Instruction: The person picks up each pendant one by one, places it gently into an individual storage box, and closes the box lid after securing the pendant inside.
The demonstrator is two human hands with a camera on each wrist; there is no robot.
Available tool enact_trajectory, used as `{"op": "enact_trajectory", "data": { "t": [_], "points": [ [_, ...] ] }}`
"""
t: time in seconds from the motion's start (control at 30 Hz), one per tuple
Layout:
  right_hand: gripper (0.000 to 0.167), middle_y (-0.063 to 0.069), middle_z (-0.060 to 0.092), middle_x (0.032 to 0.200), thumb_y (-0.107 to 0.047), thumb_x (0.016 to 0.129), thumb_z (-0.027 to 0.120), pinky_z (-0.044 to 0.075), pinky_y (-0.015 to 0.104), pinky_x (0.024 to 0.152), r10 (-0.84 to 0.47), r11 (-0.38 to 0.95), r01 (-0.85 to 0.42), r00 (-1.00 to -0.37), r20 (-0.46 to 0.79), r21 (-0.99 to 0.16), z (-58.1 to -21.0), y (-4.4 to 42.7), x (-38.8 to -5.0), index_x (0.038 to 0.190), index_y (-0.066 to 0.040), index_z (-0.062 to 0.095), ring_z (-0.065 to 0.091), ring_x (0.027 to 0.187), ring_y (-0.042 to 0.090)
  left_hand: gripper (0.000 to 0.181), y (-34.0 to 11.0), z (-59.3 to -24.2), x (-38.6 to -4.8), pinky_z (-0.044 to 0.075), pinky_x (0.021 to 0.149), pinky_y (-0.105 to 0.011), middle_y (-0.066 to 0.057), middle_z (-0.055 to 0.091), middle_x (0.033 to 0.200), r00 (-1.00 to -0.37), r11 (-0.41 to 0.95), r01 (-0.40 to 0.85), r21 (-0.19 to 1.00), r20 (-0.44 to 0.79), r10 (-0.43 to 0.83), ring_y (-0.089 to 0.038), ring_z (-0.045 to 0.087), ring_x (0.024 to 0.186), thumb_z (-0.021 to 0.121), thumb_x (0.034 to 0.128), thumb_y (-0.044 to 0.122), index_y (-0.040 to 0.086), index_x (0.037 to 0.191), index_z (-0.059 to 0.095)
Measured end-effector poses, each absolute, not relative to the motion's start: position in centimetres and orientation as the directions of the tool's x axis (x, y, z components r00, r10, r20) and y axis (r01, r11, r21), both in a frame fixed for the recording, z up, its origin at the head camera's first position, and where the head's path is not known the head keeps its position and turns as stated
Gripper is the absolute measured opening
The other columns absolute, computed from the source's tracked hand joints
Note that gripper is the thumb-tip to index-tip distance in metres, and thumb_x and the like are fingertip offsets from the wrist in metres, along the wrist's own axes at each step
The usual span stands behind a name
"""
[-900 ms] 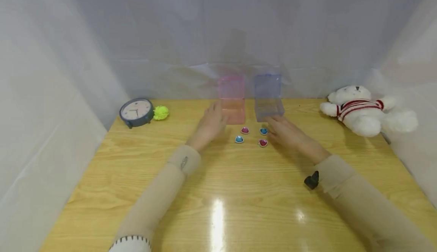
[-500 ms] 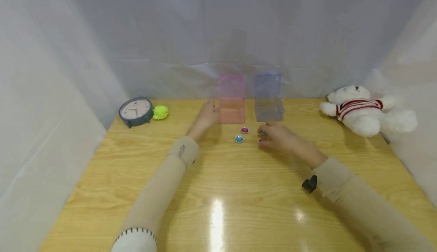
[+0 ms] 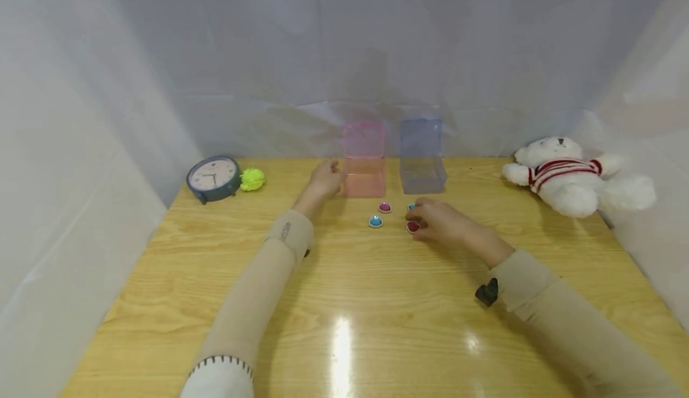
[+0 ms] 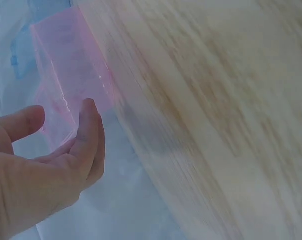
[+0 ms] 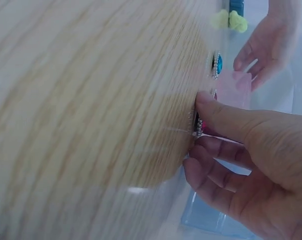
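Loosely curled right hand [image 3: 444, 223] (around gem [image 3: 412, 227])

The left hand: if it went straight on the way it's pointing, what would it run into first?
The left hand would probably meet the left side of the open pink box first; the two look very close in the head view, though the gap is unclear.

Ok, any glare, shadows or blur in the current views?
Head: bright glare streak on the table, fainter spot to its right, soft shadow beside the left sleeve; left wrist: bluish cast, hazy table grain; right wrist: small glint on the table, image-left of the right hand.
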State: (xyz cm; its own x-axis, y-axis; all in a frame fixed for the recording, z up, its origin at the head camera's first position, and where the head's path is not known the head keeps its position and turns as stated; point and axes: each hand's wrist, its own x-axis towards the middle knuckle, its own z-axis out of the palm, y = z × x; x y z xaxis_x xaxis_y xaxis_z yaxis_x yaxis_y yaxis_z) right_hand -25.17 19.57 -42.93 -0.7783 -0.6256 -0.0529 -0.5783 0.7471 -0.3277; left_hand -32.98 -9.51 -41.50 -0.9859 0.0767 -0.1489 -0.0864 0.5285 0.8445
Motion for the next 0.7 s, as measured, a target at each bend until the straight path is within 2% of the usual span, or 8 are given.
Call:
{"op": "enact_trajectory", "data": {
  "t": [0.1, 0.17, 0.3, 0.4, 0.57, 0.7],
  "points": [
    [0.039, 0.007, 0.066, 0.1, -0.019, 0.088, 0.086, 0.058, 0.035, 0.077, -0.636, 0.739, -0.598, -0.771, -0.029, -0.309, -43.17, 19.71, -25.49, 0.122, -0.003, 0.076, 0.063, 0.087, 0.018, 0.058, -9.23, -41.32, -33.01, 0.06, 0.088, -0.031, -0.024, 0.055, 0.152, -0.985, 0.521, -0.093, 0.848, -0.156, 0.079, -0.025, 0.063, 0.096, 0.052, 0.107, 0.009, -0.004, 0.16, 0.035],
    [0.037, 0.005, 0.065, 0.095, -0.021, 0.086, 0.087, 0.054, 0.032, 0.073, -0.644, 0.735, -0.613, -0.765, -0.015, -0.291, -43.31, 19.77, -25.75, 0.118, -0.005, 0.078, 0.059, 0.082, 0.015, 0.057, -9.07, -41.26, -33.03, 0.059, 0.086, -0.03, -0.024, 0.054, 0.152, -0.983, 0.5, -0.102, 0.86, -0.165, 0.083, -0.026, 0.064, 0.103, 0.049, 0.1066, 0.006, -0.004, 0.161, 0.034],
    [0.032, 0.0, 0.063, 0.088, -0.027, 0.083, 0.09, 0.046, 0.029, 0.066, -0.654, 0.737, -0.637, -0.757, 0.002, -0.227, -43.04, 19.66, -25.98, 0.109, -0.012, 0.08, 0.052, 0.077, 0.013, 0.057, -8.99, -41.28, -33.05, 0.06, 0.103, -0.04, -0.026, 0.049, 0.157, -0.981, 0.471, -0.113, 0.875, -0.174, 0.089, -0.036, 0.06, 0.132, 0.046, 0.1073, 0.006, -0.003, 0.162, 0.032],
    [0.026, -0.003, 0.062, 0.085, -0.03, 0.083, 0.09, 0.042, 0.028, 0.064, -0.657, 0.741, -0.646, -0.754, 0.002, -0.184, -42.88, 19.55, -26.07, 0.103, -0.017, 0.08, 0.05, 0.075, 0.011, 0.057, -8.92, -41.38, -33.11, 0.056, 0.112, -0.047, -0.027, 0.046, 0.16, -0.982, 0.467, -0.11, 0.878, -0.168, 0.085, -0.04, 0.053, 0.143, 0.046, 0.108, 0.008, -0.004, 0.162, 0.032],
    [0.01, -0.004, 0.059, 0.083, -0.027, 0.09, 0.083, 0.039, 0.029, 0.061, -0.662, 0.743, -0.655, -0.75, -0.002, -0.139, -43.07, 19.37, -26.11, 0.092, -0.021, 0.076, 0.049, 0.072, 0.012, 0.059, -8.66, -41.56, -33.1, 0.055, 0.113, -0.047, -0.028, 0.048, 0.158, -0.986, 0.482, -0.078, 0.873, -0.14, 0.094, -0.041, 0.055, 0.14, 0.046, 0.104, 0.005, -0.006, 0.16, 0.033],
    [0.009, -0.003, 0.062, 0.088, -0.024, 0.088, 0.078, 0.046, 0.032, 0.063, -0.668, 0.74, -0.667, -0.744, 0.014, -0.09, -43.46, 19.54, -26.08, 0.095, -0.019, 0.074, 0.053, 0.073, 0.013, 0.06, -8.42, -41.55, -32.9, 0.054, 0.114, -0.046, -0.028, 0.048, 0.157, -0.985, 0.478, -0.069, 0.876, -0.135, 0.107, -0.04, 0.057, 0.138, 0.048, 0.1033, 0.005, -0.007, 0.16, 0.032]
  ]
}}
